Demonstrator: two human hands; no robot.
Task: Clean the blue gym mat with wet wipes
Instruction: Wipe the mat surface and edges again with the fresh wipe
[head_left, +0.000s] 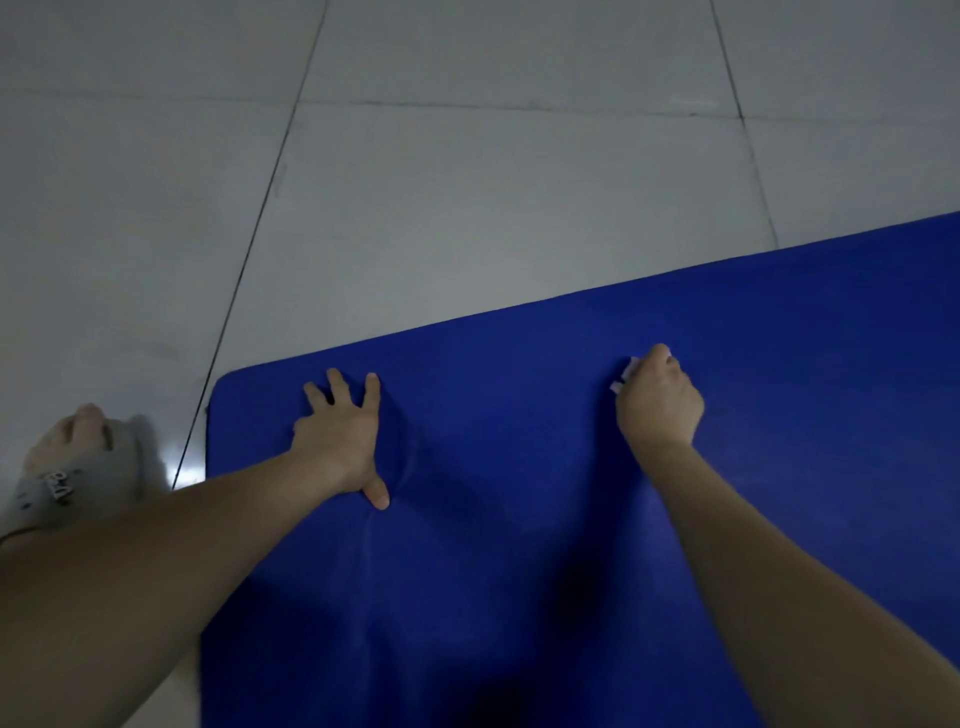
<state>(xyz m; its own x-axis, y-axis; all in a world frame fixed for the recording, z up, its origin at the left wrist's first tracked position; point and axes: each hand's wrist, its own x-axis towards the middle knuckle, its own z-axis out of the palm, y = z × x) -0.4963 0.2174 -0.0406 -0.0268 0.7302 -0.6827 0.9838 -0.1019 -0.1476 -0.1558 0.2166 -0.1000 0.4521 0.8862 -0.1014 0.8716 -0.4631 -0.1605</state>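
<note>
Two bare forearms reach up from the bottom corners of the frame. Beneath them the blue gym mat (519, 571) lies flat on a pale tiled floor (467, 182), filling the lower centre and right of the picture and running out past the right and bottom edges. Its rounded corner shows at middle left.

The left hand (340, 436) presses on the mat near that corner with its fingers spread and straight and the thumb out to the side. It holds nothing, and the mat puckers slightly around the thumb. The right hand (660, 402), right of centre, has its fingers curled down over a wet wipe (626, 374). Only small white scraps of the wipe show at the knuckles, and it is pressed against the mat surface close to the far edge.

At the lower left a foot in a grey sandal (78, 457) stands on the floor beside the mat.

The wiping looks to be in progress. No damp streak or sheen shows which areas are done, so the share cleaned cannot be told. The large stretch toward the bottom and right of the frame may well be left to do.
</note>
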